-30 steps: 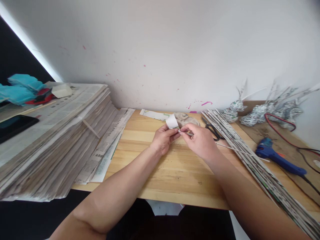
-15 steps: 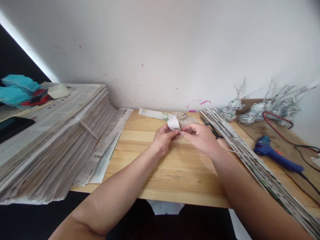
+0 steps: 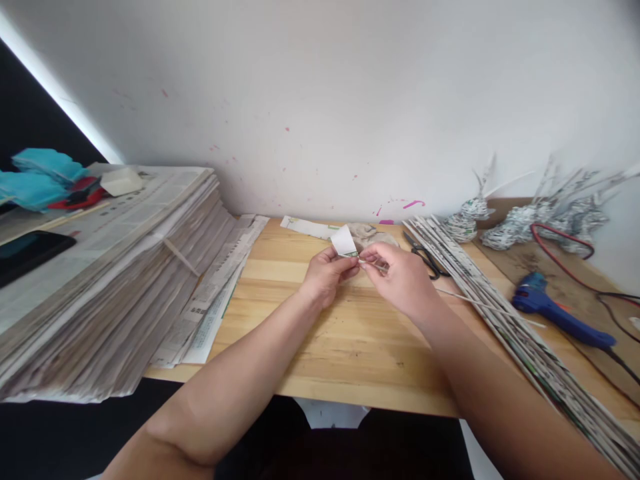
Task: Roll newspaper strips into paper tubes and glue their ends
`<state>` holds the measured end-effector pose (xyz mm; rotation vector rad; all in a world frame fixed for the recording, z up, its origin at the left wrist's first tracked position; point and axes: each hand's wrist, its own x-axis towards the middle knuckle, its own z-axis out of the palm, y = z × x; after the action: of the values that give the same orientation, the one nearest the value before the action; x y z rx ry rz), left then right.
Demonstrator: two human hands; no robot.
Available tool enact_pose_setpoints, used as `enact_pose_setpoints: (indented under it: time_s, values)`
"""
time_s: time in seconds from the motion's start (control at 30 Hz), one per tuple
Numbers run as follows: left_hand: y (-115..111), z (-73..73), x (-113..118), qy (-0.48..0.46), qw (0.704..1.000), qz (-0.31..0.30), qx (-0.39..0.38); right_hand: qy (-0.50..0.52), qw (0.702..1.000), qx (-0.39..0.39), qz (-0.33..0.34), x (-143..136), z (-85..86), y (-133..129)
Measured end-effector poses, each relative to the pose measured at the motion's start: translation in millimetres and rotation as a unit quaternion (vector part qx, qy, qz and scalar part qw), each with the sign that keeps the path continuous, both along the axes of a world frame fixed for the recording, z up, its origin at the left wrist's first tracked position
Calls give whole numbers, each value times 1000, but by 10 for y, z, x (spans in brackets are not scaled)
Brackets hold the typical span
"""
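Note:
A strip of printed newspaper runs from the far side of the table to my fingers, its near end folded up with the white side showing. My left hand is closed, pinching the strip's near end between thumb and fingers. Right beside it, my right hand pinches a thin pale stick where the paper meets it. The stick passes under my right hand and comes out beyond the wrist, over the bundle of paper tubes. My fingers hide how the paper is wound on the stick.
A tall newspaper stack fills the left, with a phone on top. Loose strips lie beside it. Scissors, a crumpled cloth, a blue glue gun and woven paper figures stand around the back and right.
The paper's raised end has turned from a curl into a slanted fold. The stick's far end reaches further right, and my right hand's fingers have shifted slightly around it.

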<state>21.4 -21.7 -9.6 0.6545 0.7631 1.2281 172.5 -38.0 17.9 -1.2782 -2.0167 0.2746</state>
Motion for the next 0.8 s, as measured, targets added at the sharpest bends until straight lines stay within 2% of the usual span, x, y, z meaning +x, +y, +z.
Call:
enact_pose_setpoints:
  time_s: [0.23, 0.8]
  values:
    - [5, 29, 0, -34, 998, -7, -45, -115, 990, 83, 12, 6, -14, 6]
    - [10, 40, -19, -58, 995, -27, -79, -166, 982, 91, 1, 10, 45, -35]
